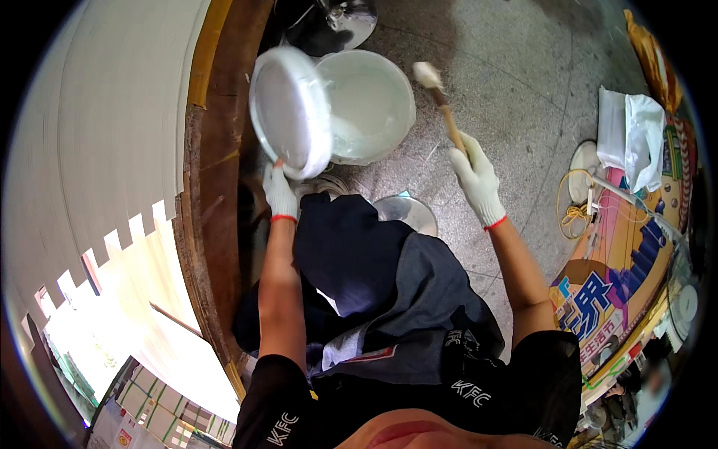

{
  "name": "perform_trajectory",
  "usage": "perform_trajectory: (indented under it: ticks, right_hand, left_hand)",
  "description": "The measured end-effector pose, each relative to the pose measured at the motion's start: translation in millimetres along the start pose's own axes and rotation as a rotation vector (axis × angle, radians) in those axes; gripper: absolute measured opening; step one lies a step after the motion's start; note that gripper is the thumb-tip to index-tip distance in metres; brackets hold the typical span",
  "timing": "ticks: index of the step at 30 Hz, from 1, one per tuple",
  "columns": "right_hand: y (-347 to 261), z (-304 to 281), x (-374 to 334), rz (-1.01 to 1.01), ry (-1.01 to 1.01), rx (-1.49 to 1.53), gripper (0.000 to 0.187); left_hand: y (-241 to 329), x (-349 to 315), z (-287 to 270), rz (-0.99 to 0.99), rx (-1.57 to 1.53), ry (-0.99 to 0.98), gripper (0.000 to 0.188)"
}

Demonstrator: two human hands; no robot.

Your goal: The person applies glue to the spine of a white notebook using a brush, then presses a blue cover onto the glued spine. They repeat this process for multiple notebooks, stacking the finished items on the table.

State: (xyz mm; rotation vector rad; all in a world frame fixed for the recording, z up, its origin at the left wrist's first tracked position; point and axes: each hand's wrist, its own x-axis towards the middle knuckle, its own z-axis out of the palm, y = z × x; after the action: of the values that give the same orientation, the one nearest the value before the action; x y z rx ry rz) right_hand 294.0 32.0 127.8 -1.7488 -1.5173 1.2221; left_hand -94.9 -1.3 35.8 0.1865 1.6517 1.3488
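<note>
My left hand (pixel 279 196), in a white glove with a red cuff, grips the lower edge of a round white lid (pixel 288 112). The lid is tilted up, blurred, and overlaps the left side of an open white bucket (pixel 370 105). Pale whitish material shows inside the bucket; its kind is hard to make out. On the right, my right hand (pixel 475 173), gloved the same way, is closed round a wooden-handled brush (pixel 449 123). The whitish tip of the brush points up and left, beside the bucket and apart from it.
A brown wooden edge (pixel 217 172) with a pale panel runs along the left. Shiny metal ware (pixel 348 22) stands beyond the bucket. A round metal lid (pixel 407 213) lies before my knees. At right are a printed colourful board (pixel 591 299), a yellow cable (pixel 574 218) and white bags (pixel 643 135).
</note>
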Motion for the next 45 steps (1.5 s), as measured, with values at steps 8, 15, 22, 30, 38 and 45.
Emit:
perform_trajectory:
  ticks: [8,15,22,30,38,45]
  right_hand:
    - [-63,93,103,-0.248,-0.512,-0.908,0.029]
    - [16,206,152,-0.107,-0.479,-1.05,0.023]
    - [-11,176,163,-0.257,-0.586,-1.114,0.026]
    - [-36,35,107,0.082,-0.714,-0.036,0.053]
    - [-70,-7,52,0.294,-0.634,0.404,0.06]
    - [-44,15,51,0.125,-0.594,0.335,0.055]
  left_hand:
    - [-101,-14,-116,0.027,0.445,0.091,0.038]
    - [-85,-17,-113,-0.098,0.215,0.228,0.028]
    - [-71,-4,-109,-0.123,-0.029,0.194,0.022]
    - [-48,-18,-87,-0.154,-0.151,0.181,0.019]
    - [-44,-26,-96,-0.159,-0.045,0.215,0.012]
    - [-34,-33,-84,-0.112,-0.105,0.243,0.016]
